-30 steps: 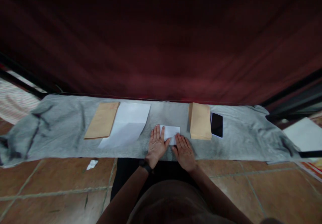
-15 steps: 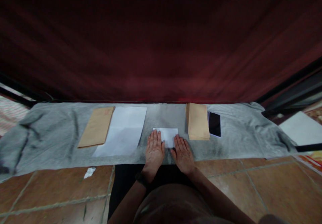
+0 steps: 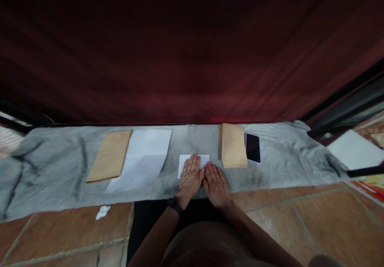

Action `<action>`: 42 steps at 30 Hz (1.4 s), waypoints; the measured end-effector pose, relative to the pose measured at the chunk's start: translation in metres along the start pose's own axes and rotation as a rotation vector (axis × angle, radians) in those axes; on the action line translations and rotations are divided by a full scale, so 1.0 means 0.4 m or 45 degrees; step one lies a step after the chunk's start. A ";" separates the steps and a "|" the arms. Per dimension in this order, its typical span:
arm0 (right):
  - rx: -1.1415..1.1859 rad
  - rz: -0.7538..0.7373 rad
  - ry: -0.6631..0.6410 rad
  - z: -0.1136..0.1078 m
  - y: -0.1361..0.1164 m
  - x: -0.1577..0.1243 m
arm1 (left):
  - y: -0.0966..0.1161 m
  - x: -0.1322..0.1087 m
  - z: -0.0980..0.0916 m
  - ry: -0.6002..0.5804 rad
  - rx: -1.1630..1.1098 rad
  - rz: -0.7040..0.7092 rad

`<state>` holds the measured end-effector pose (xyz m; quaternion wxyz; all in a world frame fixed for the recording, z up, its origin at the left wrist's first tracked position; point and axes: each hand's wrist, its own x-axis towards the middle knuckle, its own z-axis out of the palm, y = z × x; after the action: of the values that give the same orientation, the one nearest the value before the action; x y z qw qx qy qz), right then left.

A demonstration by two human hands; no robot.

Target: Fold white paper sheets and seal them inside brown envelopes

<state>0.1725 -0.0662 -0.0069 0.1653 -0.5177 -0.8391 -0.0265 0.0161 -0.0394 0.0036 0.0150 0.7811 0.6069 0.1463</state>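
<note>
1. Left hand [image 3: 190, 179]: laid flat, palm down, fingers straight and close together, across the middle of a small white paper [image 3: 182, 164]; round the wrist, a dark band [image 3: 175, 206].
2. Right hand [image 3: 216, 185]: likewise flattened palm down, fingers extended, tips at the paper's right edge, thumb close to the left thumb.
3. Beneath the fingers, the same small white paper, lying near the middle of the near edge of a cloth-covered table [image 3: 279, 153].
4. Toward the table's left end, a creased white sheet [image 3: 147, 159], stretching from close to the far edge toward the near one, its left side under a brown envelope [image 3: 109, 157].
5. Right of the hands, a stack of brown envelopes [image 3: 234, 145], top close to the table's far edge; just beside it, toward the right end, a dark-screened phone [image 3: 253, 148].
6. Beyond the far edge, a dark red curtain [image 3: 192, 67]; below the near edge, tiled floor [image 3: 285, 219] and, to the left, a white scrap [image 3: 103, 212].
</note>
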 end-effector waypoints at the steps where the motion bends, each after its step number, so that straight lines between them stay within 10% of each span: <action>1: 0.007 0.005 0.002 -0.002 0.001 0.000 | -0.009 -0.002 0.000 0.008 0.014 -0.021; 14: 0.124 0.046 -0.012 0.020 -0.004 0.127 | -0.034 -0.009 0.000 0.025 0.120 -0.115; 42: -0.050 -0.025 0.060 0.059 0.038 0.076 | -0.046 -0.069 -0.024 0.003 0.092 -0.244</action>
<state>0.1676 -0.0280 -0.0217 0.1744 -0.5116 -0.8394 -0.0569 -0.0098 -0.0625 0.0033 0.0002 0.7194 0.6836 0.1231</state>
